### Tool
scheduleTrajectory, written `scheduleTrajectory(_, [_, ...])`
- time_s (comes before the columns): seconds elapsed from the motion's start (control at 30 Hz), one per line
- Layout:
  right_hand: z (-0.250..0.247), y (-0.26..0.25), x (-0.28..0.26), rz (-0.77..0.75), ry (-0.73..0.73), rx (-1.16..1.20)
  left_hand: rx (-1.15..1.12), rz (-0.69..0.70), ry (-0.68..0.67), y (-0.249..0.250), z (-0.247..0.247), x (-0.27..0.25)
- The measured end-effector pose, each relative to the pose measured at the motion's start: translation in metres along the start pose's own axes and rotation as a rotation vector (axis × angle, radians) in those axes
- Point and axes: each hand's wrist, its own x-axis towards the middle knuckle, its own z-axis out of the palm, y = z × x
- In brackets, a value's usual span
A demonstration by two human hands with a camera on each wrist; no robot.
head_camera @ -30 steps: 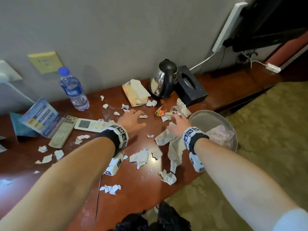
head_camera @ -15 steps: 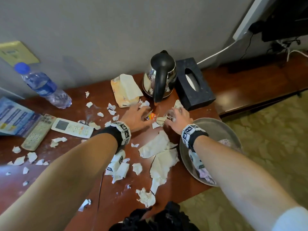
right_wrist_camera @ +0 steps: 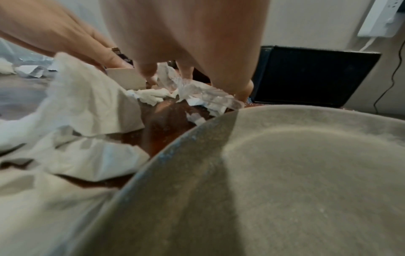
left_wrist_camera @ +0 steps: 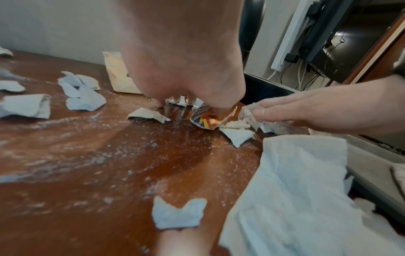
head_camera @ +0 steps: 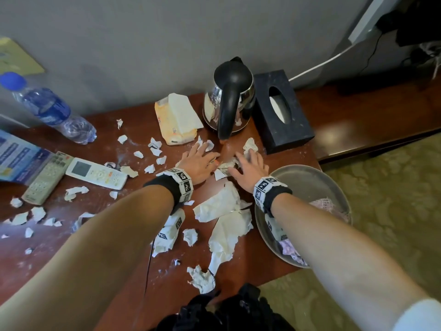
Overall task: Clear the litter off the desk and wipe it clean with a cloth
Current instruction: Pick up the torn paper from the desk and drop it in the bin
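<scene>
My left hand [left_wrist_camera: 184,69] reaches down to the glossy reddish-brown wooden desk [left_wrist_camera: 105,164], fingertips [left_wrist_camera: 219,110] touching a crumpled orange-and-blue printed wrapper [left_wrist_camera: 208,121]. My right hand [left_wrist_camera: 317,110] comes in just beside it, fingers on a wad of white tissue [left_wrist_camera: 247,114]. Torn white paper scraps [left_wrist_camera: 85,98] and pale dust lie around; a large white torn sheet [left_wrist_camera: 295,190] lies nearer me.

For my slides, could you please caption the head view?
Both hands, left hand and right hand, gather torn paper scraps before the kettle.
</scene>
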Motion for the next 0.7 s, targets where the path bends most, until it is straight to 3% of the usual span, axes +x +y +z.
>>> scheduleTrajectory(0.37, [0.017, -0.021, -0.054, -0.053, -0.106, -0.069, 0.142, 0.101, -0.023, -0.032, 0.01, -0.065])
scheduleTrajectory(0.57, [0.03, -0.027, -0.096, -0.16, -0.092, -0.229, 0.098, 0.155, 0.038, -0.041, 0.027, -0.103])
scheduleTrajectory(0.7, [0.059, -0.02, -0.12, -0.167, -0.117, -0.286, 0.096, 0.181, 0.002, -0.051, 0.04, -0.122])
